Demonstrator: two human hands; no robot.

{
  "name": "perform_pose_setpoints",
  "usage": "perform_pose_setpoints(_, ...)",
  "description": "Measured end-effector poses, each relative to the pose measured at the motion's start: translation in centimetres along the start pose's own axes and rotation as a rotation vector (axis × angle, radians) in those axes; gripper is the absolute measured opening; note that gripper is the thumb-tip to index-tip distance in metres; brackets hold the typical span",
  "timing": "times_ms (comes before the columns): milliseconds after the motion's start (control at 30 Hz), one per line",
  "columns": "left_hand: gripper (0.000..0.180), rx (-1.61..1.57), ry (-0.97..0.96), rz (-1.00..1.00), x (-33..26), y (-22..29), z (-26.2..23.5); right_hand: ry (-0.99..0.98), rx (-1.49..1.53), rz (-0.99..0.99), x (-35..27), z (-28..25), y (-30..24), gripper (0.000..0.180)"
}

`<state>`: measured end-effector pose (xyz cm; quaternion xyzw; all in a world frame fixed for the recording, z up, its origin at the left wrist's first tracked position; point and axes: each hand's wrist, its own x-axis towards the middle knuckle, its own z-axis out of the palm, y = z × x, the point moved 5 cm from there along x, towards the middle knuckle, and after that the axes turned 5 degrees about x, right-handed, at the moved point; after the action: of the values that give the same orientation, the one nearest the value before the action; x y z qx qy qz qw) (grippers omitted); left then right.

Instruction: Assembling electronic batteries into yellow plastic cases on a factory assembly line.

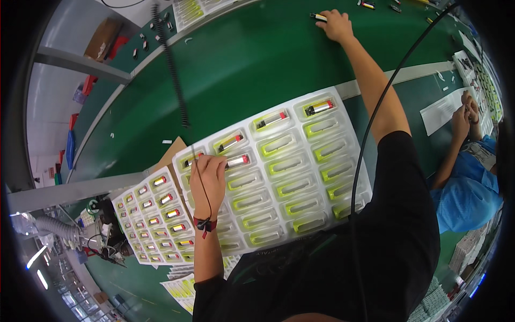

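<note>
A white blister tray with yellow-green pockets lies on the green belt in front of me. A few upper pockets hold silver sticks with red ends. My left hand, with a red and black band at the wrist, rests on the tray's left part. Its curled fingers pinch one such stick at a pocket. My right hand is stretched far out over the belt. Its fingers close on a small yellow and dark stick lying there.
A second, filled tray lies to the left. A coiled black cord hangs over the belt, and a thin black cable crosses my right arm. A person in blue works at the right, hands by a paper sheet. Loose sticks lie at the belt's far edge.
</note>
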<state>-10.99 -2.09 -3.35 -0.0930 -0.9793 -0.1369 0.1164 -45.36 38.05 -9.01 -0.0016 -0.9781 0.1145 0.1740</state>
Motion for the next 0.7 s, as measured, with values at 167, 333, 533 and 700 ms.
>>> perform_pose_setpoints(167,0.013,0.029,-0.015,0.024,-0.2,0.1,-0.3,-0.080,0.463,-0.087,-3.5,-1.1,-2.4,0.032)
perform_pose_setpoints(333,0.019,-0.108,0.056,0.189,2.1,5.0,-0.4,-0.531,1.561,0.134,-19.4,-9.5,-9.1,0.030)
perform_pose_setpoints(533,0.024,-0.039,-0.189,0.463,3.7,9.4,3.4,-0.580,1.842,0.358,-29.6,-15.4,-10.5,0.035)
perform_pose_setpoints(700,0.029,0.015,-0.211,0.568,4.5,9.7,3.2,-0.541,2.177,0.493,-33.9,-17.6,-11.6,0.033)
